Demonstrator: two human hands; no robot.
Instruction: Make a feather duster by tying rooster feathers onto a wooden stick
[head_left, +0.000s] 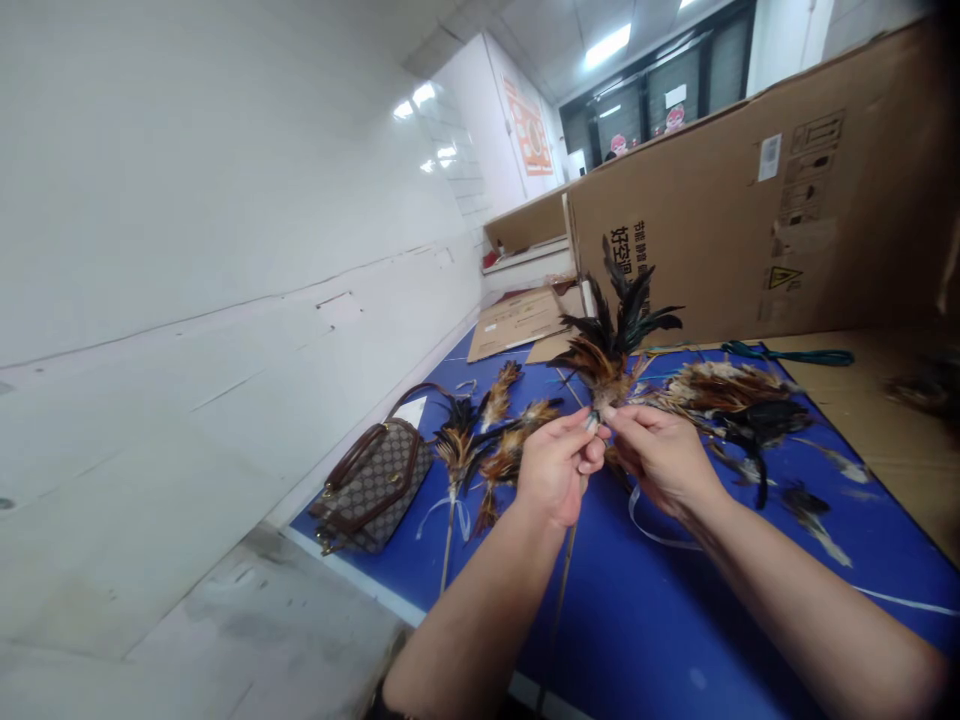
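Observation:
In front of me, my left hand (pixel 559 460) is closed round the base of a feather duster (pixel 611 345), which has dark green-black plumes over brown ones. Its thin stick (pixel 562 580) runs down below that hand. My right hand (pixel 664 455) meets the left one at the neck of the duster, thumb and fingers pinching the feathers' lower ends. Its fingertips partly hide what they grip. A clear plastic strip (pixel 652 535) curves out under the right hand. Left of my hands lie another feather duster (pixel 456 450) on a stick and several brown feather bunches (pixel 510 450).
A patterned handbag (pixel 375 485) stands at the left of the blue table (pixel 637 630). Loose feather piles (pixel 735 400) spread on the right, with a green cord (pixel 787 355) behind. A large cardboard box (pixel 720 220) walls off the back, beside flat cardboard (pixel 517 322).

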